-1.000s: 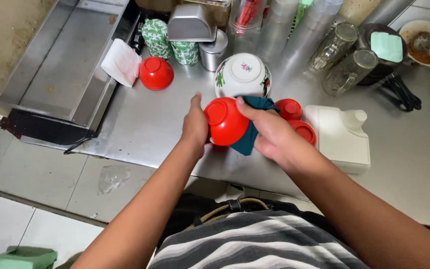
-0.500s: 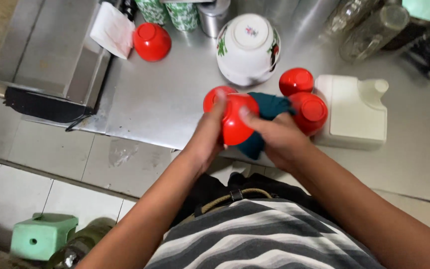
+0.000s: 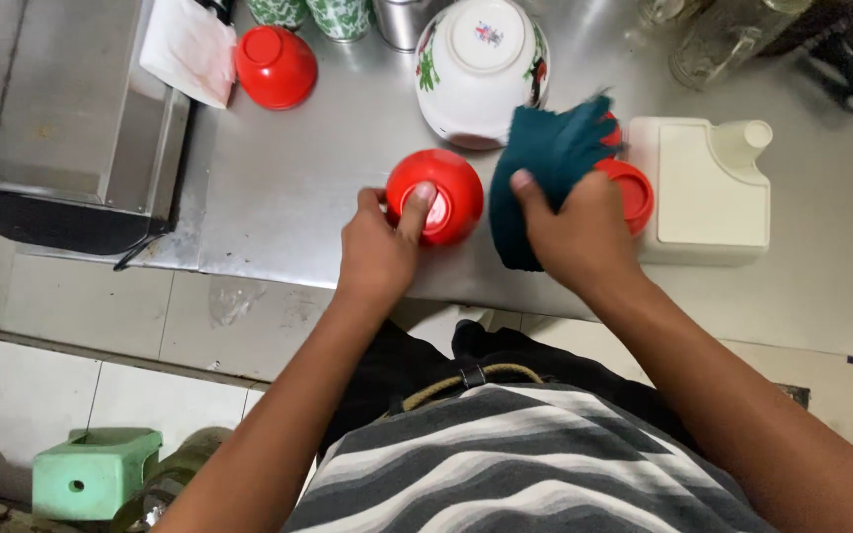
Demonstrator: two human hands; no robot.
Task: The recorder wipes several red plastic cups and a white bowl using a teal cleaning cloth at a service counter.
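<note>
Steel counter (image 3: 288, 197), bowl (image 3: 434, 195) and cloth (image 3: 545, 168).
Our left hand (image 3: 379, 252) grips the bowl, base up; our right hand (image 3: 580, 237) clutches the cloth beside it.

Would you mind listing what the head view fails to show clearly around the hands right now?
- Red bowl behind the right hand: mostly hidden by the hand and the dark teal cloth.
- Cloth: upper edge motion-blurred.
- Upturned red bowl under the left hand: inside hidden.
- Green patterned cups and glass jars: cut off by the top edge.
</note>
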